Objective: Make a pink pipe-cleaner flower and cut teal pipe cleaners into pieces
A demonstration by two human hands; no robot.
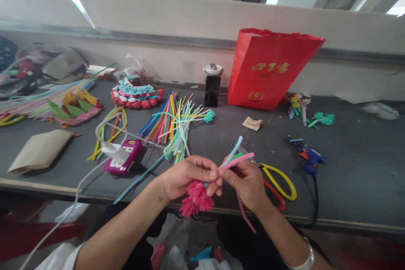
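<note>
Head view: the left hand [190,177] pinches its fingers together on the top of a fluffy pink pipe-cleaner flower [196,200], which hangs just below them. The right hand [247,183] clamps its fingers on a thin pink pipe-cleaner stem [239,159] that rises above them. Both things look feather-light, soft and bendable, and are best held at the wire core. Yellow-and-red scissors [280,182] lie just right of the fingers.

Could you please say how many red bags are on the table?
1: the red fabric bag stands far back on the dark table, beside the black bottle; none seems hidden.
</note>
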